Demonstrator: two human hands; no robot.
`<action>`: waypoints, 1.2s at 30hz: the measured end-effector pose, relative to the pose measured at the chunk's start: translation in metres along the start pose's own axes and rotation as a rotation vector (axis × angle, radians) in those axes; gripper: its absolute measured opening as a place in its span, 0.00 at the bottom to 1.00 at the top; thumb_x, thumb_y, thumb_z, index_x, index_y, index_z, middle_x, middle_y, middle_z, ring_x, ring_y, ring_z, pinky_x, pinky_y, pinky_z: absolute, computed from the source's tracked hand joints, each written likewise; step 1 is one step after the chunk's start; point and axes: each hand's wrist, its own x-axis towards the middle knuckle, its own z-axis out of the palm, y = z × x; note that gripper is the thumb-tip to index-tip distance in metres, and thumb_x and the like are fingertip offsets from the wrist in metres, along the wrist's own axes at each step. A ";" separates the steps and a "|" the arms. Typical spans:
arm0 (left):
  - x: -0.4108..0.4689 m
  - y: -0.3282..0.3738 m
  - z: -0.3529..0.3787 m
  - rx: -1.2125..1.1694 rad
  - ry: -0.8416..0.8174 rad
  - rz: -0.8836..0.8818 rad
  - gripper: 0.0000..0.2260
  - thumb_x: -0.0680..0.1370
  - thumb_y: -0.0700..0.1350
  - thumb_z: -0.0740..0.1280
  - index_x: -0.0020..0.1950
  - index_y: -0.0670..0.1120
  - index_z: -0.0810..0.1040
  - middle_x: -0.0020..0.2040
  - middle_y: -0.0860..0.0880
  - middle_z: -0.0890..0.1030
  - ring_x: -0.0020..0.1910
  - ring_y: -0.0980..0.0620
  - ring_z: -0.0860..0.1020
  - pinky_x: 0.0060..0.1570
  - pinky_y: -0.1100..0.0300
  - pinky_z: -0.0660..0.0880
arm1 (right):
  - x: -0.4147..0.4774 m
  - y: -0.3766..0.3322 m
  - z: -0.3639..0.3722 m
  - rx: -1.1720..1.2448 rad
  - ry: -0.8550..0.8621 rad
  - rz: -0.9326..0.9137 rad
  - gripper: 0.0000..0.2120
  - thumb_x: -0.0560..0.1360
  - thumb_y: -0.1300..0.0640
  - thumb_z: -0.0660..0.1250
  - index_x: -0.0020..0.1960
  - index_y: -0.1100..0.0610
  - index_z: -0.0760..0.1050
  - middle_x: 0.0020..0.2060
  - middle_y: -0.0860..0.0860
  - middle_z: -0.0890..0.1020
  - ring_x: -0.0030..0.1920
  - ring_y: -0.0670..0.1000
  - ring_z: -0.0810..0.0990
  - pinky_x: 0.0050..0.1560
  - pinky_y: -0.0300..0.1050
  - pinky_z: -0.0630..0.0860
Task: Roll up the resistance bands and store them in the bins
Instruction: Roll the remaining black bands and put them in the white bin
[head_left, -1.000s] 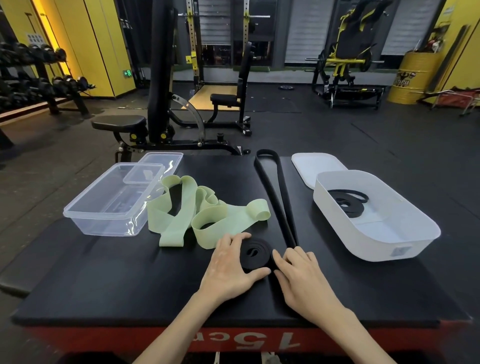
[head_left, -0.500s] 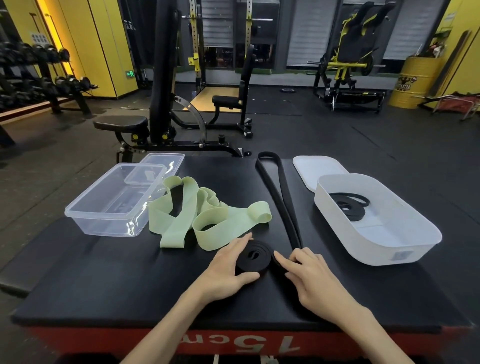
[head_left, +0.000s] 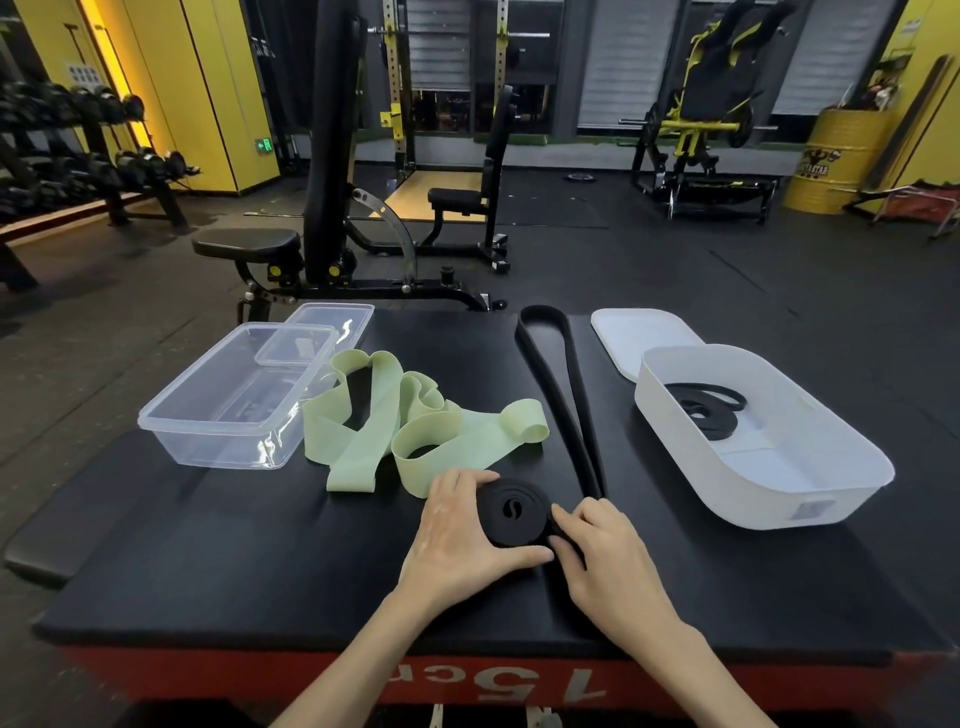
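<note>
At the black padded counter's (head_left: 234, 545) front, the left hand (head_left: 457, 540) curls its fingers round the half-rolled black rubber band (head_left: 511, 512); the right hand (head_left: 605, 551) pinches its tail. Next, probably: wind the rest tightly.

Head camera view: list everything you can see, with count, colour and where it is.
black band: one, black, partly coiled at the mat's near middle, tail running away
green band: one, pale green, loose heap left of it
rolled band: one, black, inside white bin
white bin: one, white, right
white lid: one, white, behind white bin
clear bin: one, clear, left
clear lid: one, clear, behind clear bin
mat: one, black, under bands and bins
weight bench: one, black, behind mat
yellow drum: one, yellow, far right
left hand: one, grips coil
right hand: one, holds band beside coil
</note>
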 end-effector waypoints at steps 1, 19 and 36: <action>0.000 0.001 0.000 0.029 -0.012 0.004 0.42 0.55 0.73 0.72 0.63 0.56 0.65 0.56 0.61 0.66 0.60 0.61 0.64 0.62 0.64 0.66 | -0.001 0.000 0.001 -0.009 0.002 -0.003 0.13 0.68 0.62 0.73 0.52 0.59 0.80 0.35 0.48 0.71 0.36 0.51 0.73 0.33 0.44 0.72; -0.003 -0.001 -0.004 -0.017 -0.141 0.076 0.45 0.60 0.67 0.74 0.73 0.62 0.59 0.60 0.63 0.66 0.63 0.64 0.66 0.63 0.64 0.65 | 0.004 0.018 -0.007 -0.090 -0.022 -0.052 0.14 0.67 0.58 0.74 0.52 0.54 0.81 0.35 0.44 0.70 0.39 0.47 0.69 0.48 0.40 0.67; 0.004 -0.012 -0.011 0.092 -0.272 0.247 0.38 0.68 0.62 0.66 0.76 0.59 0.58 0.71 0.67 0.59 0.71 0.63 0.58 0.73 0.58 0.56 | 0.003 0.026 -0.020 -0.176 -0.210 -0.213 0.22 0.76 0.56 0.63 0.70 0.51 0.70 0.43 0.47 0.71 0.44 0.48 0.69 0.54 0.38 0.65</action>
